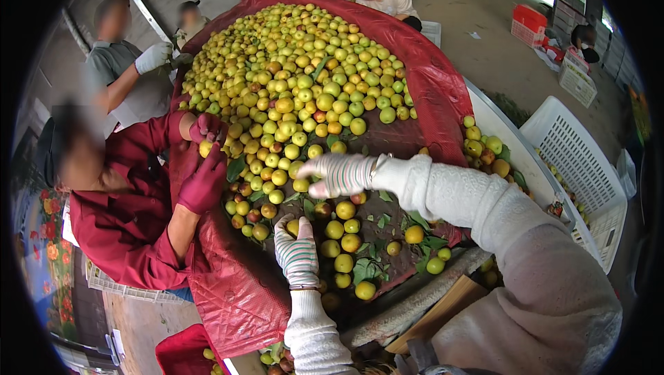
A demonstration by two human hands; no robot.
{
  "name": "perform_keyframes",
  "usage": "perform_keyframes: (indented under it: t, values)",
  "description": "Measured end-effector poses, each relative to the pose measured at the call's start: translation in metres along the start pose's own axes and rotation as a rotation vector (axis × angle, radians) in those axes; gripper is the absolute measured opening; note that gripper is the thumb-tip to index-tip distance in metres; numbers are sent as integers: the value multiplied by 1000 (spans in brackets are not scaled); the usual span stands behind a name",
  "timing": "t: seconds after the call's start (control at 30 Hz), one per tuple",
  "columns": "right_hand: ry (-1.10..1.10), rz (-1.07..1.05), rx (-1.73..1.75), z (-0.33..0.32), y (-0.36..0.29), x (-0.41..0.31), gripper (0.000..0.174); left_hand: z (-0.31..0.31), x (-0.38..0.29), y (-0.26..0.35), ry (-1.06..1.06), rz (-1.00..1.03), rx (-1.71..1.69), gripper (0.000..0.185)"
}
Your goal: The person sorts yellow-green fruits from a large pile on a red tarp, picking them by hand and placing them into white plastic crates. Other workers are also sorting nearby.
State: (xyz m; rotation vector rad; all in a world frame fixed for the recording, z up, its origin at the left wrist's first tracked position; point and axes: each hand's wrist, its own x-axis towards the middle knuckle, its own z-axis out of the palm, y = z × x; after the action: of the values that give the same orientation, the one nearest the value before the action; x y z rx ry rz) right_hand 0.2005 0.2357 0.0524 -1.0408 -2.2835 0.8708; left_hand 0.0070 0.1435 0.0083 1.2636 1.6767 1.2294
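Observation:
A big heap of yellow-green jujube-like fruit point(290, 84) lies on a dark cloth with raised red quilted edges point(430, 79). My left hand point(296, 250), in a striped knit glove, curls its fingers around one yellowish fruit point(292, 227) at the near end of the heap. Above and to the right of it, my right hand point(337, 174), gloved alike, reaches over the heap's lower edge with fingers stretched towards a few fruits; whether it touches them cannot be told. Loose fruits point(343, 262) and green leaves point(365, 270) lie beside my left hand.
At the left, a person in a red shirt point(129, 209) holds a fruit in red gloves. Other people stand or sit around the heap. More fruit point(487, 149) lies in a pale trough at the right, beside a white slatted crate point(581, 152). A wooden board point(441, 313) lies near me.

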Motion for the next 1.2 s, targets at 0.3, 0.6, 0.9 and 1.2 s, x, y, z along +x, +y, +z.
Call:
perform_keyframes:
  t: [0.3, 0.6, 0.9, 1.2]
  values:
    - [47, 410, -950, -18, 37, 67, 71, -10, 0, -17, 87, 70, 233, 26]
    - [-220, 416, -731, -5, -2, 36, 36, -24, -3, 6, 134, 100, 308, 27]
    - [308, 515, 38, -122, -10, -206, 28, -17, -2, -6, 74, 138, 272, 32]
    - [767, 1270, -996, -241, 50, -450, 33, -5, 6, -14, 26, 43, -94, 25]
